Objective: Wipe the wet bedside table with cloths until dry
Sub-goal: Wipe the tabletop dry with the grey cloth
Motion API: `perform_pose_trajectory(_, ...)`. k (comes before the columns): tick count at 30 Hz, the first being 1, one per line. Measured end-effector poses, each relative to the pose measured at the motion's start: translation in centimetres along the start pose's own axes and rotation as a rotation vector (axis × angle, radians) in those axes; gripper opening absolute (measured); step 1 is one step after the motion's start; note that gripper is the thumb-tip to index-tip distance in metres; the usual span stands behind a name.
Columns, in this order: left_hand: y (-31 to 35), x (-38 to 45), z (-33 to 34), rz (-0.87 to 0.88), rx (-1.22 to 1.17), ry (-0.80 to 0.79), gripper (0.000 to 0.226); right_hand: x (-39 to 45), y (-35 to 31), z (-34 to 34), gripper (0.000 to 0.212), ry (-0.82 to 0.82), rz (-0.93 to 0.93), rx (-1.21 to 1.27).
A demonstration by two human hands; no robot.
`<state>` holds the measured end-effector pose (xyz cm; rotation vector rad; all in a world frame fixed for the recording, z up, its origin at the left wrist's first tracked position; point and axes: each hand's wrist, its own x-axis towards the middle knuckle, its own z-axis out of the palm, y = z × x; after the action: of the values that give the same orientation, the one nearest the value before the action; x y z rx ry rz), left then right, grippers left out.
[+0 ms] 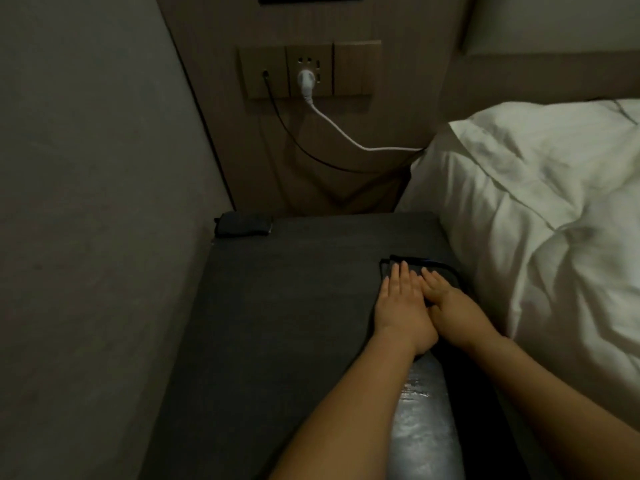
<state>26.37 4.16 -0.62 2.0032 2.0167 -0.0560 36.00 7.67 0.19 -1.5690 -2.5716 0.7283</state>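
The dark bedside table (277, 306) fills the middle of the view. A dark cloth (446, 271) lies flat on its right side, close to the bed. My left hand (398, 306) presses palm down on the cloth with fingers straight and together. My right hand (450, 303) lies flat beside it, fingertips on the same cloth, touching the left hand. A shiny wet streak (422, 420) shows on the table between my forearms. A second dark folded cloth (242, 224) rests at the table's far left corner.
A white pillow and duvet (536, 220) press against the table's right edge. A grey wall (86, 202) bounds the left. Behind the table a socket panel (308, 69) holds a white plug; white and black cables (346, 133) hang toward the bed.
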Motion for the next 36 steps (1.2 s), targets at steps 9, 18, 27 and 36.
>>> perform_pose_trajectory(9, -7.5, -3.5, -0.9, -0.097, -0.011, -0.003, 0.08, 1.3, -8.0, 2.7, 0.061, -0.026, -0.102, -0.097)
perform_pose_trajectory(18, -17.8, -7.1, -2.0, -0.257, -0.046, 0.01, 0.083, 4.5, -18.3, 6.4, 0.058, -0.076, -0.246, -0.174)
perform_pose_trajectory(27, -25.4, -10.8, -2.3, -0.38, -0.036, 0.031, 0.084, 6.6, -25.8, 10.1, 0.058, -0.125, -0.367, -0.229)
perform_pose_trajectory(36, -25.6, -13.1, -1.5, -0.414, -0.032, 0.035, 0.085, 4.5, -26.5, 10.8, 0.06, -0.148, -0.438, -0.143)
